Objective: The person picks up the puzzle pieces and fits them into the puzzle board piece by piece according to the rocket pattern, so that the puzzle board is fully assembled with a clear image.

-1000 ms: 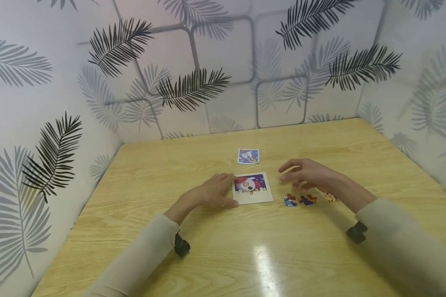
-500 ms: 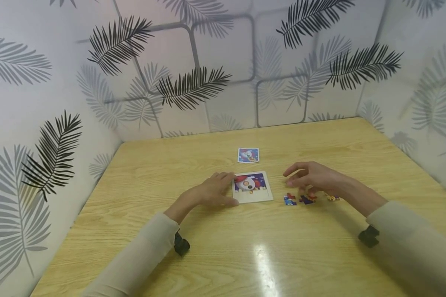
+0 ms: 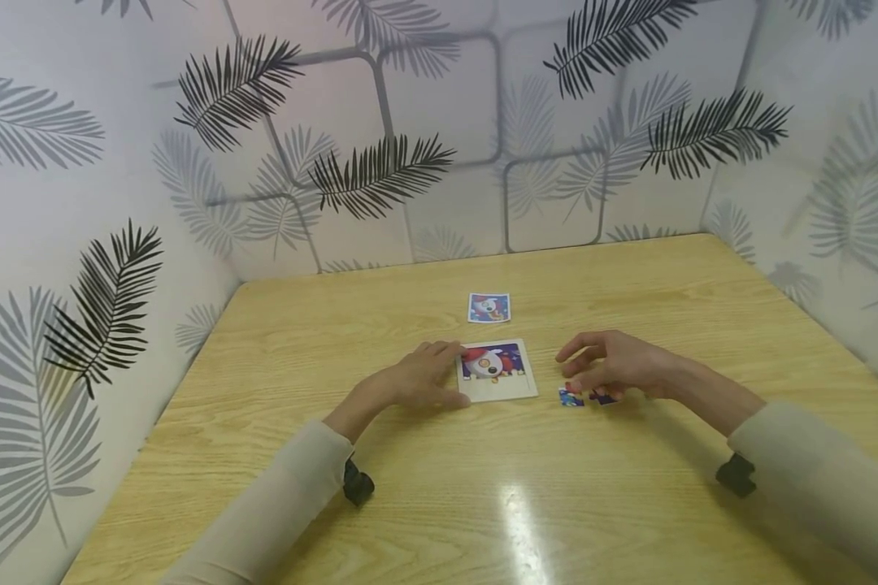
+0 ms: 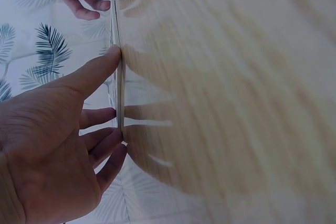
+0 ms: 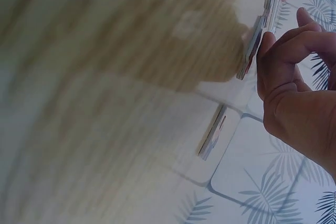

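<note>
A square puzzle board (image 3: 506, 391) with a white frame lies flat; its upper part shows a white cartoon face with a red hat, and the lower strip is bare. My left hand (image 3: 423, 376) rests at the board's left side, the thumb at the near corner and relaxed fingers along the edge. To the right, my right hand (image 3: 618, 362) hovers low over loose jigsaw pieces, fingers bent and nothing gripped. A blue-and-red jigsaw piece (image 3: 571, 398) shows below its thumb. Beside that lies a dark blue piece (image 3: 604, 398), partly covered. Another piece (image 5: 212, 132) shows in the right wrist view.
A small picture card (image 3: 488, 308) with the same cartoon face lies behind the board. All of it sits on a light wooden table (image 3: 439, 504), with leaf-patterned walls (image 3: 454, 203) at the back and sides.
My right hand has moved down and slightly right, closer over the jigsaw pieces, and now covers the rightmost one in the head view. The left hand and board have stayed put.
</note>
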Motion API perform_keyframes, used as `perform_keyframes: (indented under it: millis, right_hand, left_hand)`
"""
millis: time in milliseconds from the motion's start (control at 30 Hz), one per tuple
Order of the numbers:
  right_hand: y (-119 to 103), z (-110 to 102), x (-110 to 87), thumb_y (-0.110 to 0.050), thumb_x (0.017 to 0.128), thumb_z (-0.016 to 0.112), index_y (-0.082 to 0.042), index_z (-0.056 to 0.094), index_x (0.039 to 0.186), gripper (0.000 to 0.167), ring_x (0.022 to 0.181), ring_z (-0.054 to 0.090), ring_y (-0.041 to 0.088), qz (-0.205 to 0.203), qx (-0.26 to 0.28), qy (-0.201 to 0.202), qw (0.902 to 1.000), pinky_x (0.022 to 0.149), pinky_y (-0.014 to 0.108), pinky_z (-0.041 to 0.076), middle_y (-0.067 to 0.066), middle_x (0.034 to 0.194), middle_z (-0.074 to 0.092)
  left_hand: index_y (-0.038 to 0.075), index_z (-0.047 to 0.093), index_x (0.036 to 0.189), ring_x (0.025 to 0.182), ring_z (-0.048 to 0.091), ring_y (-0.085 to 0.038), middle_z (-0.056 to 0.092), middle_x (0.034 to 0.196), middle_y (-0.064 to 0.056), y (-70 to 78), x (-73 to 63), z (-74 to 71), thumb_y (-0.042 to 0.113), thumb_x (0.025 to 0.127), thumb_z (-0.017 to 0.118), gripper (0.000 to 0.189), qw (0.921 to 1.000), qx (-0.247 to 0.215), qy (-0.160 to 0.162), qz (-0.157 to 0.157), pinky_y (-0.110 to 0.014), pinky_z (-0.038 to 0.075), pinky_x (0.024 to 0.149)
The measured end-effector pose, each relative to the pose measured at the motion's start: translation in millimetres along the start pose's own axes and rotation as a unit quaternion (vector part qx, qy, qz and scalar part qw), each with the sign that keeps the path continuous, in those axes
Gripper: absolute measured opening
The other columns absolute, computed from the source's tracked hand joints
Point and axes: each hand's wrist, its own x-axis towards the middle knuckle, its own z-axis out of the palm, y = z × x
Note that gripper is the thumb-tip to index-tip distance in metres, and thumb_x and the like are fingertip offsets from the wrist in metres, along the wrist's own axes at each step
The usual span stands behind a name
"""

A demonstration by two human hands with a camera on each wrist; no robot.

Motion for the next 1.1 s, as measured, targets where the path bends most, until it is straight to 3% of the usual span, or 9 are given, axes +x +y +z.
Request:
perform_keyframes:
  millis: [400, 833, 933, 1000, 1100]
  right_hand:
    - [0, 4, -6.1, -0.015, 0.083, 0.080, -0.006, 0.055, 0.132, 0.055, 0.064, 0.051, 0.015, 0.011, -0.029, 0.010, 0.9995, 0.049, 0.024, 0.041, 0.019, 0.135, 0.056]
    - [0, 14, -10.3, -0.002, 0.079, 0.080, -0.008, 0.062, 0.124, 0.049, 0.051, 0.036, 0.012, -0.038, -0.072, 0.009, 0.9966, 0.044, 0.023, 0.034, 0.015, 0.131, 0.055]
    - [-1, 15, -9.6, 0.001, 0.079, 0.078, -0.009, 0.063, 0.124, 0.049, 0.053, 0.035, 0.014, -0.037, -0.074, 0.010, 0.9965, 0.045, 0.023, 0.033, 0.014, 0.132, 0.056]
    - [-1, 16, -9.3, 0.001, 0.077, 0.078, -0.011, 0.064, 0.125, 0.051, 0.066, 0.043, 0.015, -0.040, -0.090, 0.018, 0.9950, 0.055, 0.023, 0.036, 0.013, 0.131, 0.057]
    - [-2, 17, -9.0, 0.004, 0.074, 0.077, -0.013, 0.066, 0.124, 0.054, 0.075, 0.045, 0.018, -0.041, -0.101, 0.024, 0.9938, 0.058, 0.024, 0.037, 0.011, 0.128, 0.058]
  left_hand:
    - [0.016, 0.030, 0.156, 0.148, 0.029, -0.032, 0.031, 0.162, -0.012, -0.6, -0.2, 1.2, 0.047, 0.091, 0.069, 0.082, 1.0000, -0.006, 0.006, 0.000, -0.050, 0.027, 0.121]
    - [0.016, 0.029, 0.157, 0.150, 0.027, -0.033, 0.029, 0.163, -0.012, -0.6, 0.2, 1.2, 0.047, 0.092, 0.069, 0.083, 0.9999, 0.002, 0.010, -0.005, -0.050, 0.026, 0.121]
    - [0.016, 0.030, 0.156, 0.149, 0.028, -0.032, 0.030, 0.162, -0.012, -0.8, 0.4, 1.4, 0.047, 0.092, 0.069, 0.081, 0.9999, 0.001, 0.011, -0.003, -0.050, 0.027, 0.121]
    - [0.017, 0.031, 0.155, 0.149, 0.028, -0.032, 0.030, 0.162, -0.012, -0.6, 0.3, 1.4, 0.047, 0.092, 0.069, 0.080, 0.9999, -0.001, 0.011, -0.001, -0.050, 0.028, 0.121]
    - [0.016, 0.030, 0.155, 0.148, 0.029, -0.032, 0.031, 0.162, -0.012, -0.3, 0.5, 1.5, 0.047, 0.092, 0.069, 0.081, 0.9999, -0.002, 0.011, 0.001, -0.050, 0.028, 0.121]
